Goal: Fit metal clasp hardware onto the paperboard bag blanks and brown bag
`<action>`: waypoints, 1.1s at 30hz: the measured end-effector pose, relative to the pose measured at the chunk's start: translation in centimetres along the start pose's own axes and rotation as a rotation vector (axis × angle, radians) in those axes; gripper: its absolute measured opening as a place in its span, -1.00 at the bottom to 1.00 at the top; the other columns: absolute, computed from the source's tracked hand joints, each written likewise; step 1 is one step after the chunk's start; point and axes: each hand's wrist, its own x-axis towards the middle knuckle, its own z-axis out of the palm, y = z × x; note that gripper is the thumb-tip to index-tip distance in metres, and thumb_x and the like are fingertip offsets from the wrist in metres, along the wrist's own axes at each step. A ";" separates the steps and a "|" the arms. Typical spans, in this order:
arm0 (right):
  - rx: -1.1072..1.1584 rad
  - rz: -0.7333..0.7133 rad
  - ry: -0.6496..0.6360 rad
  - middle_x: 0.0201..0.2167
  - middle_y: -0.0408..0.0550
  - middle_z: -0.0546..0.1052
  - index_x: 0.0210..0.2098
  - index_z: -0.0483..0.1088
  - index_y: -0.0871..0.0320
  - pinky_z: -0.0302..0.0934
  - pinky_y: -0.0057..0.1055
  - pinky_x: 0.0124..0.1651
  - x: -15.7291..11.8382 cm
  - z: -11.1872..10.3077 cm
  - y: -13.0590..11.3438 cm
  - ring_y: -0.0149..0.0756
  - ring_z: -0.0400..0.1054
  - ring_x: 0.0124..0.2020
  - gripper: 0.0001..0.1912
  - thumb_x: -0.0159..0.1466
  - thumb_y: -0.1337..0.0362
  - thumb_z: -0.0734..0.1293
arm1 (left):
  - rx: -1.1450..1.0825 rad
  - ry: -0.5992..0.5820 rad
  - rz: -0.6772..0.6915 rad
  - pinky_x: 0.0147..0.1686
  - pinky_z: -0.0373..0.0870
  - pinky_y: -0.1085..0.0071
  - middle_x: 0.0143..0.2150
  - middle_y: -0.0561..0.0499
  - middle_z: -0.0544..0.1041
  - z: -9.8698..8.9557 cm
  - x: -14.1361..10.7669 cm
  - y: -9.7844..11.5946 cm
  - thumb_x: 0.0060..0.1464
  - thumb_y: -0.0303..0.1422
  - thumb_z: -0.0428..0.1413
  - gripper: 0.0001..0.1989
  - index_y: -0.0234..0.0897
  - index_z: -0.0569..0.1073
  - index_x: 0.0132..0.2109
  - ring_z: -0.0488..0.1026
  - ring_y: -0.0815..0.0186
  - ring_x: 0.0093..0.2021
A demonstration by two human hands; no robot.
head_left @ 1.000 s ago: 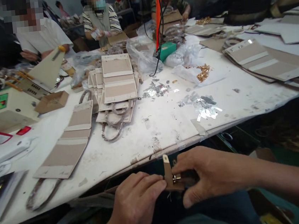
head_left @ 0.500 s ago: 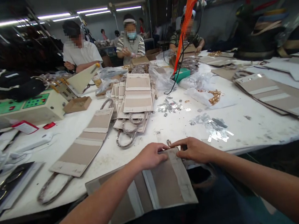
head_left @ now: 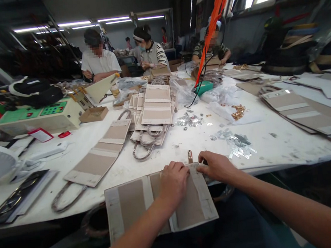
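So I've got a tan bag panel [head_left: 191, 200] lying mostly over my lap [head_left: 238, 227], its far edge about at the near edge of the table [head_left: 260, 129]. Taking the panel as the clock's centre, a small tab [head_left: 190, 157] pokes out past that edge at 1. My left hand [head_left: 175, 180] is palm-down on top, fingers bent close together. My right hand [head_left: 215, 166] is at 2, thumb by the corner, narrow gap to the fingers; can't tell if either is gripping. I'd call this the steadying-and-lining-up-the-tab bit, and the next move probably calls for a flat panel and a careful pinch. Room-wise, white tabletop shows between the tab and the stack of panels [head_left: 156, 105] at 12. It's tighter towards 2, with loose metal plates [head_left: 240, 145] past my knuckles, and a handle [head_left: 224, 193] sticks out at 3.
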 end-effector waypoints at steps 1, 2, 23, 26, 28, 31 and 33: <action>-0.041 -0.041 0.034 -0.20 -0.13 0.57 -0.15 0.48 0.06 0.05 -0.40 -0.26 -0.4 0.2 -0.1 -0.27 0.43 -0.24 -0.85 0.31 0.19 0.43 | 0.002 0.037 -0.002 0.01 0.40 0.11 0.01 -0.07 0.59 0.7 -1.0 0.3 0.33 -0.38 0.08 -0.78 -0.19 0.55 0.06 0.44 0.10 0.03; -0.089 -0.089 0.056 -0.20 -0.13 0.56 -0.16 0.48 0.06 0.04 -0.39 -0.25 -0.7 0.4 -0.2 -0.27 0.43 -0.22 -0.90 0.35 0.21 0.40 | 0.001 0.073 -0.008 0.08 0.39 0.08 0.10 -0.09 0.58 1.4 -1.8 0.6 0.34 -0.36 0.08 -0.71 -0.20 0.51 0.15 0.43 0.08 0.09; -0.176 -0.108 -0.068 -0.20 -0.07 0.59 -0.02 0.53 0.03 0.10 -0.37 -0.24 -2.1 1.0 -1.9 -0.22 0.49 -0.19 -0.74 0.44 0.23 0.22 | -0.027 0.008 -0.019 0.34 0.16 0.06 0.36 -0.04 0.41 3.1 -2.7 -0.4 0.42 -0.22 -0.03 -0.53 -0.18 0.29 0.38 0.28 0.09 0.33; -0.140 -0.048 -0.054 -0.14 -0.05 0.61 0.08 0.50 0.04 0.14 -0.38 -0.21 -2.7 1.7 -2.5 -0.20 0.50 -0.15 -0.69 0.45 0.22 0.22 | -0.011 -0.002 -0.008 0.36 0.12 0.06 0.38 -0.04 0.39 3.3 -2.9 -0.3 0.43 -0.22 -0.04 -0.52 -0.20 0.26 0.40 0.26 0.07 0.34; -0.135 -0.034 -0.047 -0.12 -0.04 0.61 0.14 0.47 0.05 0.15 -0.39 -0.22 -3.1 2.1 -2.7 -0.20 0.51 -0.15 -0.66 0.45 0.21 0.21 | 0.005 -0.012 -0.002 0.37 0.10 0.06 0.38 -0.04 0.38 3.4 -2.9 -0.3 0.42 -0.22 -0.04 -0.51 -0.21 0.25 0.40 0.25 0.06 0.34; -0.157 -0.048 -0.031 -0.10 -0.01 0.60 0.20 0.43 0.09 0.17 -0.38 -0.24 -3.4 2.5 -2.6 -0.19 0.51 -0.17 -0.62 0.46 0.22 0.19 | 0.036 -0.028 0.008 0.36 0.10 0.05 0.38 -0.07 0.37 3.4 -2.8 -0.2 0.43 -0.23 -0.05 -0.52 -0.21 0.25 0.40 0.25 0.05 0.35; -0.170 -0.063 -0.025 -0.11 0.00 0.60 0.22 0.41 0.11 0.17 -0.37 -0.24 -3.4 2.7 -2.6 -0.19 0.51 -0.18 -0.60 0.46 0.22 0.18 | 0.057 -0.037 0.017 0.36 0.09 0.04 0.38 -0.09 0.37 3.3 -2.7 -0.1 0.43 -0.24 -0.07 -0.52 -0.22 0.24 0.40 0.25 0.03 0.35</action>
